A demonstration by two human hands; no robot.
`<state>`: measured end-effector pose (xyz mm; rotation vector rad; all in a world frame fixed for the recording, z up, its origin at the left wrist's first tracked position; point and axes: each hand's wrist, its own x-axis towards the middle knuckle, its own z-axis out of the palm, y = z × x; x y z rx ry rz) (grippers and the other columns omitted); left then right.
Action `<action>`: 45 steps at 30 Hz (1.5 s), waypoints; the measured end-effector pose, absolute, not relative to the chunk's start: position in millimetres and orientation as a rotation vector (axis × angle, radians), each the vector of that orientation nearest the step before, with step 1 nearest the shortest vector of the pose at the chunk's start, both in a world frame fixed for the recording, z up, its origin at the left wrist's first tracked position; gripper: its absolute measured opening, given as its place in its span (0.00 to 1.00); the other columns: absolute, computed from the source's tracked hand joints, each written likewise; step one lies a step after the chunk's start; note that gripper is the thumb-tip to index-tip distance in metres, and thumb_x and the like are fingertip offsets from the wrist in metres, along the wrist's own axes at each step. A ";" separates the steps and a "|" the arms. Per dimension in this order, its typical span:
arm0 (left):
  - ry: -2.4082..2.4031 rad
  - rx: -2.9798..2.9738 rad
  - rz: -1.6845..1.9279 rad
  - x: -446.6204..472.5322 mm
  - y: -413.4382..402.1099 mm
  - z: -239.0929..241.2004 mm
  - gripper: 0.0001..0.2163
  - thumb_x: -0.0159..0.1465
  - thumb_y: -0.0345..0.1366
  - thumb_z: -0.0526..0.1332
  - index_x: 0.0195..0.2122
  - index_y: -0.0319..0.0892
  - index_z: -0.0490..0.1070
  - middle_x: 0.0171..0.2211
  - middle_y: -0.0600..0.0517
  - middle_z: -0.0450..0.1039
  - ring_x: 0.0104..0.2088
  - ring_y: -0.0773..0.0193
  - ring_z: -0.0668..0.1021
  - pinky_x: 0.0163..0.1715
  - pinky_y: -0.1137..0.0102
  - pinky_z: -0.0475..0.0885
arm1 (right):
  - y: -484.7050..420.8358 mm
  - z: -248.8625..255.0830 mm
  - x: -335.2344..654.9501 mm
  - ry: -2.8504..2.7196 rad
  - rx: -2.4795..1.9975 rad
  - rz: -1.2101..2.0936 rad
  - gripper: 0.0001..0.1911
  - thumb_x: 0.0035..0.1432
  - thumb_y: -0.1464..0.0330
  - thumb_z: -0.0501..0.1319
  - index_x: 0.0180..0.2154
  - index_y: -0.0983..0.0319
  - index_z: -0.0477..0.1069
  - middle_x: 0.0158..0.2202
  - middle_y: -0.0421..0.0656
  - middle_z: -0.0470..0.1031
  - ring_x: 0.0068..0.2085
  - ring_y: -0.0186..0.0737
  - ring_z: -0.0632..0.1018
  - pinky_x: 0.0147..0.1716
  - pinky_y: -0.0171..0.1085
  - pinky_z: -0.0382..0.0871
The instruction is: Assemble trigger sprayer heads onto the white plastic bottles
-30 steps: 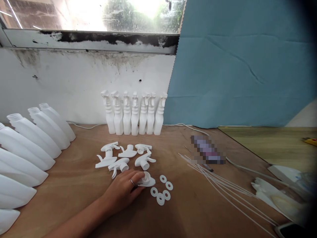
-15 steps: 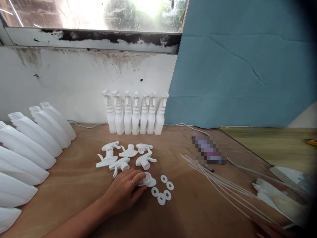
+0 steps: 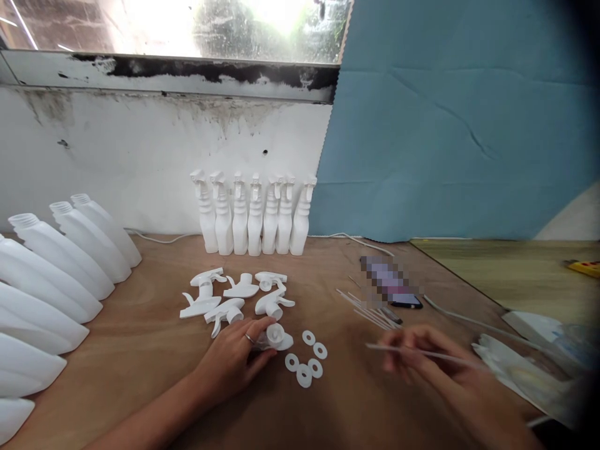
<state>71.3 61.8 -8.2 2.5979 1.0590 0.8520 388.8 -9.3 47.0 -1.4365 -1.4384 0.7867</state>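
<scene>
Your left hand [image 3: 241,351] grips a spray head [image 3: 275,336] on the tabletop [image 3: 154,337], just beside the washers [image 3: 304,375]; your right hand [image 3: 435,369] pinches a thin tube [image 3: 380,347], tip toward them.

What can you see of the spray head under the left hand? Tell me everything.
The spray head is white and looks like smooth plastic. Its round collar opens upward toward the camera, and a rounded end juts out beyond it toward picture right. The left hand grips it from the other side with thumb and fingers, hiding the rest, so I can't see a trigger. It sits low over the wooden table; contact is unclear. No ring or other spray head visibly touches it.
</scene>
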 end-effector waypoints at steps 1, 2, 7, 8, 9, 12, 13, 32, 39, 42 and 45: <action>1.054 2.596 0.858 71.2 62.0 -8.7 0.21 0.64 0.36 0.59 0.58 0.47 0.56 0.47 0.48 0.74 0.43 0.58 0.77 0.42 0.64 0.73 | 1.3 57.8 370.9 -1.455 -1.347 0.920 0.13 0.59 0.56 0.59 0.28 0.56 0.67 0.32 0.46 0.76 0.25 0.38 0.75 0.26 0.39 0.70; 1.050 2.594 0.866 71.0 62.2 -9.2 0.22 0.64 0.36 0.59 0.58 0.47 0.56 0.47 0.48 0.74 0.43 0.58 0.77 0.42 0.65 0.73 | 11.2 66.7 354.5 -1.481 -1.273 1.032 0.12 0.60 0.56 0.59 0.30 0.57 0.66 0.32 0.45 0.77 0.27 0.39 0.76 0.27 0.39 0.71; 1.045 2.608 0.884 70.1 62.7 -11.1 0.23 0.64 0.36 0.60 0.59 0.47 0.56 0.48 0.48 0.74 0.45 0.58 0.77 0.44 0.64 0.73 | 46.1 83.0 300.5 -1.835 -1.253 1.236 0.11 0.61 0.61 0.56 0.35 0.61 0.72 0.27 0.41 0.74 0.30 0.37 0.75 0.29 0.35 0.69; 1.045 2.615 0.885 70.1 62.7 -11.0 0.23 0.64 0.37 0.60 0.59 0.47 0.57 0.47 0.48 0.74 0.45 0.58 0.77 0.44 0.64 0.73 | 50.5 82.3 294.3 -1.876 -1.264 1.221 0.11 0.62 0.62 0.55 0.34 0.61 0.72 0.27 0.40 0.74 0.29 0.37 0.75 0.29 0.34 0.68; 1.043 2.621 0.882 70.1 62.8 -10.8 0.23 0.64 0.37 0.60 0.59 0.47 0.57 0.47 0.48 0.75 0.45 0.58 0.77 0.43 0.64 0.73 | 54.3 80.9 289.1 -1.908 -1.275 1.191 0.11 0.62 0.63 0.55 0.34 0.61 0.71 0.26 0.40 0.74 0.29 0.36 0.75 0.29 0.33 0.68; 1.026 2.629 0.880 70.2 63.0 -9.7 0.23 0.64 0.36 0.60 0.59 0.48 0.57 0.45 0.48 0.75 0.43 0.59 0.78 0.41 0.66 0.74 | 62.2 75.8 277.9 -1.946 -1.299 1.099 0.11 0.63 0.64 0.54 0.31 0.61 0.69 0.24 0.39 0.74 0.27 0.35 0.75 0.28 0.33 0.66; 1.021 2.632 0.888 70.2 63.1 -9.5 0.24 0.64 0.36 0.60 0.60 0.47 0.57 0.45 0.48 0.75 0.42 0.59 0.78 0.41 0.66 0.74 | 63.7 74.5 275.4 -1.961 -1.297 1.068 0.11 0.63 0.64 0.54 0.30 0.61 0.68 0.23 0.38 0.73 0.26 0.34 0.74 0.28 0.32 0.66; 1.039 2.639 0.906 70.4 63.3 -13.1 0.20 0.64 0.36 0.60 0.56 0.47 0.59 0.46 0.48 0.74 0.43 0.58 0.77 0.42 0.64 0.73 | 59.1 71.9 264.2 -2.422 -1.129 0.430 0.12 0.67 0.66 0.51 0.31 0.61 0.65 0.27 0.40 0.72 0.26 0.35 0.70 0.27 0.33 0.60; 1.026 2.604 0.917 70.5 64.6 -16.1 0.20 0.64 0.37 0.60 0.56 0.48 0.58 0.46 0.49 0.74 0.44 0.59 0.76 0.43 0.64 0.72 | 57.4 69.2 264.6 -2.420 -1.094 0.498 0.12 0.66 0.65 0.52 0.29 0.60 0.62 0.27 0.39 0.71 0.26 0.35 0.70 0.26 0.33 0.60; 1.026 2.603 0.916 70.9 64.7 -15.4 0.19 0.64 0.37 0.60 0.55 0.48 0.60 0.44 0.49 0.74 0.43 0.59 0.77 0.42 0.64 0.72 | 59.4 64.5 265.8 -2.421 -1.053 0.533 0.12 0.66 0.65 0.52 0.30 0.60 0.62 0.28 0.40 0.71 0.27 0.35 0.70 0.26 0.33 0.61; 1.004 2.621 0.934 71.2 64.5 -13.2 0.19 0.64 0.37 0.60 0.56 0.47 0.60 0.44 0.49 0.75 0.42 0.59 0.77 0.42 0.65 0.73 | 61.7 61.5 268.6 -2.433 -1.026 0.524 0.11 0.66 0.65 0.52 0.30 0.60 0.63 0.29 0.40 0.72 0.28 0.35 0.71 0.27 0.33 0.61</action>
